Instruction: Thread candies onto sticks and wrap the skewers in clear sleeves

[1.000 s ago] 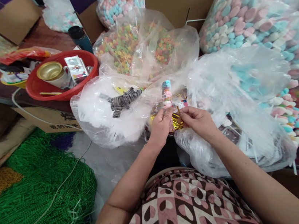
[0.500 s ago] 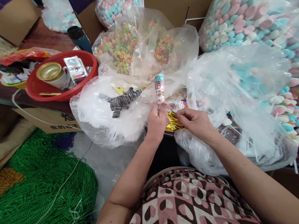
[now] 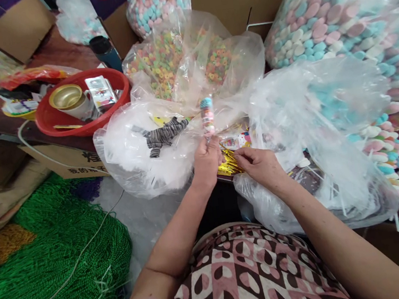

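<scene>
Left hand (image 3: 206,161): closed round a wrapped marshmallow skewer (image 3: 207,115), held upright at centre | right hand (image 3: 258,164): pinched on gold twist ties (image 3: 228,167) just right | step judged: tie-picking; a single strand must be separated | clear bags (image 3: 130,153) lie around.

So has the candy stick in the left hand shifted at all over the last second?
Yes. The candy stick in the left hand has drifted left and slightly up, toward the red basin, which keeps its place in view.
</scene>
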The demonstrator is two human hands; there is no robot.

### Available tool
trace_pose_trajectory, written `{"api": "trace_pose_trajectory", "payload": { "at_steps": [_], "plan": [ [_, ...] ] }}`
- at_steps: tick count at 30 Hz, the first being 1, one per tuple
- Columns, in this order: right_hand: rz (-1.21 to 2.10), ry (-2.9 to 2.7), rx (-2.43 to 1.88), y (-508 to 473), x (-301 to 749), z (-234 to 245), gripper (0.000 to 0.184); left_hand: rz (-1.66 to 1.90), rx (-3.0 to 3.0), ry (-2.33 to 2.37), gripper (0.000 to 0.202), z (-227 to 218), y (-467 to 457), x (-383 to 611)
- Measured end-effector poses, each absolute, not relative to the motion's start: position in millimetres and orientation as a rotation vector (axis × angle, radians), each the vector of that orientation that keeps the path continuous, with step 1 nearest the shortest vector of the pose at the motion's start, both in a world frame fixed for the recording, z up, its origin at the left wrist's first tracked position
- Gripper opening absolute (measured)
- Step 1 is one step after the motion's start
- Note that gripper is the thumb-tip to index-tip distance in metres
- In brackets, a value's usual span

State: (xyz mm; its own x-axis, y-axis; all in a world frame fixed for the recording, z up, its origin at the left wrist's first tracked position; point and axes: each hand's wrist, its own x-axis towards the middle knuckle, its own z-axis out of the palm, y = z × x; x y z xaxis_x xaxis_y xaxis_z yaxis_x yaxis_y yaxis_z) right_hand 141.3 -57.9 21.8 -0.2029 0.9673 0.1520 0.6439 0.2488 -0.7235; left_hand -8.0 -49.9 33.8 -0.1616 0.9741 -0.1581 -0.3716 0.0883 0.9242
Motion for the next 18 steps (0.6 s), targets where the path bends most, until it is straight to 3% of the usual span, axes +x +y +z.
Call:
{"api": "trace_pose_trajectory", "payload": {
  "at_steps": [6,13,18],
  "plan": [
    [0.656,-1.737,-1.361,-61,148,35,0.024,1.399,0.767,0.979,0.033,38,-51,-13],
    [1.214,-1.332,-1.281,-78,136,47,0.026,1.340,0.749,0.909,0.036,35,-64,11],
    [1.101,-1.156,-1.376,-81,142,44,0.019,1.251,0.778,0.912,0.030,43,-66,12]
  ]
}}
